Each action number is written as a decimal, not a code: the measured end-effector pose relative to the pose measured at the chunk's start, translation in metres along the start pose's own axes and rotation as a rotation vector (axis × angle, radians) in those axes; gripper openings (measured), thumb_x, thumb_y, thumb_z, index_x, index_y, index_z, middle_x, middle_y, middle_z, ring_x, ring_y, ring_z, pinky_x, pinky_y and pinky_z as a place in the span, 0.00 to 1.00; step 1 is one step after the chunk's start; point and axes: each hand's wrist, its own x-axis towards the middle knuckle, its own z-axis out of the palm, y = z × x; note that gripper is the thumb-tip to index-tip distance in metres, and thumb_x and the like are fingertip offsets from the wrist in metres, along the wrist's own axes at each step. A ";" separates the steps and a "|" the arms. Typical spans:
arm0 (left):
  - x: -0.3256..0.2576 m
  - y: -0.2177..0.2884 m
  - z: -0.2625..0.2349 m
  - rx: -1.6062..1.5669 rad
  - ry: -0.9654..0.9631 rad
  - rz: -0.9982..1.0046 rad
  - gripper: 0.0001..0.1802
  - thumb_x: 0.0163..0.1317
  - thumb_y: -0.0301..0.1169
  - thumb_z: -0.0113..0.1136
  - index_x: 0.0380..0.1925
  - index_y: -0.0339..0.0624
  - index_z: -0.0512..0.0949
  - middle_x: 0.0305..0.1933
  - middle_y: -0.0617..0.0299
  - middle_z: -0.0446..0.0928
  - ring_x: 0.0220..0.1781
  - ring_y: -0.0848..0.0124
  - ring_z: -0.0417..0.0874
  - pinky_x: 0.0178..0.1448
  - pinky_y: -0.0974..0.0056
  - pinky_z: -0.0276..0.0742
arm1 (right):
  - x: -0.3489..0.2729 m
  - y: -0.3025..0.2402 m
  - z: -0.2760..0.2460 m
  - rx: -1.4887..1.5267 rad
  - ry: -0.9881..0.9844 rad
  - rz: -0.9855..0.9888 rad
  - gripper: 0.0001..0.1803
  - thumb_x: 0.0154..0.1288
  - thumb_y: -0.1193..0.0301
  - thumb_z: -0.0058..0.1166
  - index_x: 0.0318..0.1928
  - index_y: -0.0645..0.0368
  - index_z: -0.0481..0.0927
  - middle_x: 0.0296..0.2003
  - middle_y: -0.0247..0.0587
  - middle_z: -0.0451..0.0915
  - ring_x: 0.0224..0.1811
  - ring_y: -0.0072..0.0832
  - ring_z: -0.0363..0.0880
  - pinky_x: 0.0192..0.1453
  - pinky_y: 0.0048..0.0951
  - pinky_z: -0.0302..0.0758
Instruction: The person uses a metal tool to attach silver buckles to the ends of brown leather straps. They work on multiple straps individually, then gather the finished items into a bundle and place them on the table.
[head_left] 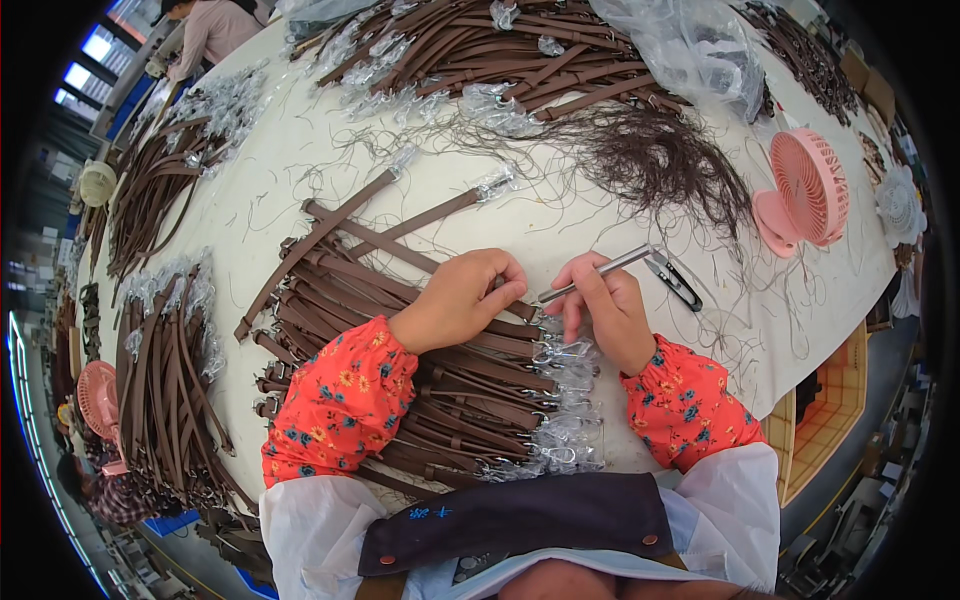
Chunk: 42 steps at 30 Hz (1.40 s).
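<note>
the left hand [465, 300] is bent in over the straps, back of the hand up, its fingers curled and the thumb drawn close to the index finger; whether something is pinched there, i cannot tell. the right hand [605, 310] faces it, just apart, fingers closed around a slim metal tool [622, 262] whose lower end points toward the left hand. both forearms, in red floral sleeves [345, 405], angle inward from the lower edge, the wrists drawn toward each other. under the left hand and forearm lies a pile of brown straps [460, 410], their plastic-wrapped ends [570, 405] below the right hand. just beyond the right hand lie black snips [675, 282]. farther out on the white table [290, 150] are a tangle of dark threads [660, 160], a pink fan [805, 190] and more strap heaps [500, 50].
</note>
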 end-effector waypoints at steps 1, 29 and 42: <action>0.000 -0.003 0.000 -0.064 -0.010 -0.027 0.07 0.67 0.29 0.59 0.37 0.36 0.77 0.31 0.64 0.76 0.34 0.76 0.72 0.39 0.69 0.70 | 0.000 0.000 0.001 -0.004 -0.008 -0.014 0.24 0.80 0.57 0.37 0.38 0.67 0.76 0.19 0.34 0.74 0.20 0.18 0.74 0.44 0.27 0.79; -0.004 -0.003 -0.006 -0.321 -0.113 -0.068 0.06 0.69 0.29 0.58 0.37 0.37 0.76 0.30 0.73 0.72 0.32 0.85 0.67 0.36 0.75 0.66 | 0.001 0.003 0.001 -0.048 -0.053 -0.020 0.26 0.80 0.57 0.37 0.35 0.68 0.77 0.25 0.36 0.76 0.20 0.18 0.75 0.46 0.26 0.77; -0.006 0.001 -0.019 0.410 0.097 0.321 0.12 0.52 0.28 0.69 0.37 0.45 0.78 0.41 0.62 0.75 0.45 0.61 0.76 0.52 0.61 0.70 | 0.001 0.003 0.000 -0.018 0.015 -0.074 0.22 0.80 0.57 0.34 0.44 0.64 0.72 0.19 0.36 0.75 0.24 0.23 0.78 0.46 0.32 0.79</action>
